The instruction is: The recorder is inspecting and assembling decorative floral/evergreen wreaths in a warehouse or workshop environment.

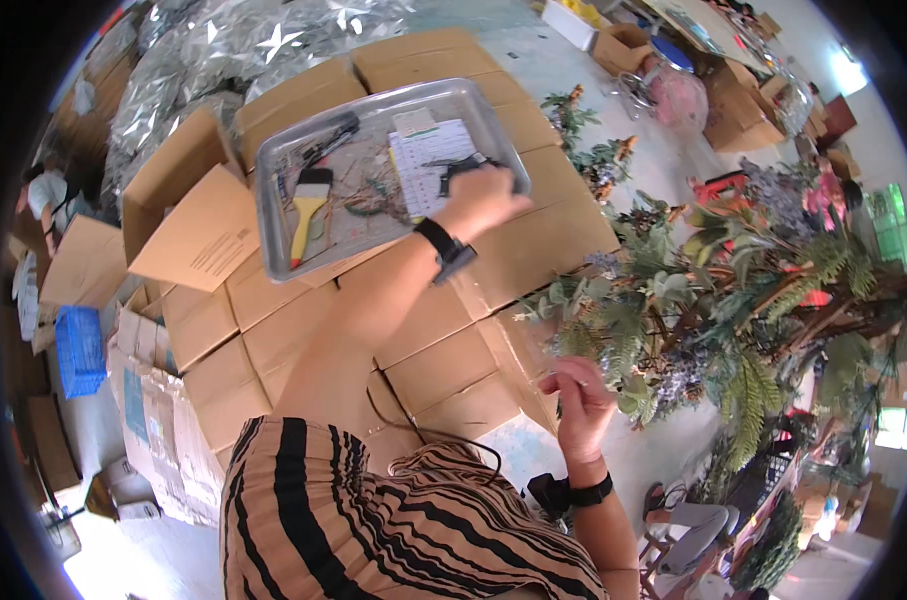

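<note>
My left hand reaches over the right side of a grey metal tray, its fingers curled on a black tool whose kind is mostly hidden. Under that tool lies a printed paper sheet. A brush with a yellow handle and a dark, slim tool are on the tray's left side, among brown and green plant scraps. Lower right, my right hand is raised beside the boxes with thumb and fingers drawn together. Whatever they pinch is too small to make out.
Closed cardboard boxes carry the tray. An open carton stands left of it. Artificial foliage crowds the right, close to my right hand. Plastic-wrapped silver stars are piled behind. A blue crate and another person are far left.
</note>
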Demonstrator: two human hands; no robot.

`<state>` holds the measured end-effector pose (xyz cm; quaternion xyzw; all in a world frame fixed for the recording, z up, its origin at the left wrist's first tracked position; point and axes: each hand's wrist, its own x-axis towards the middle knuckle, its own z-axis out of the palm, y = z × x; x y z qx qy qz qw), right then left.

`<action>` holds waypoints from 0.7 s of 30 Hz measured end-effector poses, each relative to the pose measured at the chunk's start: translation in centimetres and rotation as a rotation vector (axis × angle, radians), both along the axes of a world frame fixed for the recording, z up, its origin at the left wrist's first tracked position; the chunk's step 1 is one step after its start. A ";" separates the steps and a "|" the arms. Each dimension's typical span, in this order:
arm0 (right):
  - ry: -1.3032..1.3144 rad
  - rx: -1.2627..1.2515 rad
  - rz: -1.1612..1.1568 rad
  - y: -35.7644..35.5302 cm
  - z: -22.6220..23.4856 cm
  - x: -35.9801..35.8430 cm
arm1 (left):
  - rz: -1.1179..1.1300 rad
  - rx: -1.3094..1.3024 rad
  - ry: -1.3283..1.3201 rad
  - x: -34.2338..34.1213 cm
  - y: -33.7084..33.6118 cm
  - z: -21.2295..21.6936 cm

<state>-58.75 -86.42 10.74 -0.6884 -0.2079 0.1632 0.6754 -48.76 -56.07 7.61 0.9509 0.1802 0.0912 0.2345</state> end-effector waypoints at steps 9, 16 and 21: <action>0.003 -0.155 0.062 -3.6 -0.6 -1.7 | 0.177 0.080 0.329 5.6 5.4 -6.8; -0.098 -0.169 -0.022 -5.2 0.0 -2.4 | 0.294 0.099 0.382 5.5 5.3 -6.1; -0.104 -0.186 -0.107 -6.7 0.6 -2.6 | 0.275 0.040 0.406 4.5 4.7 -3.4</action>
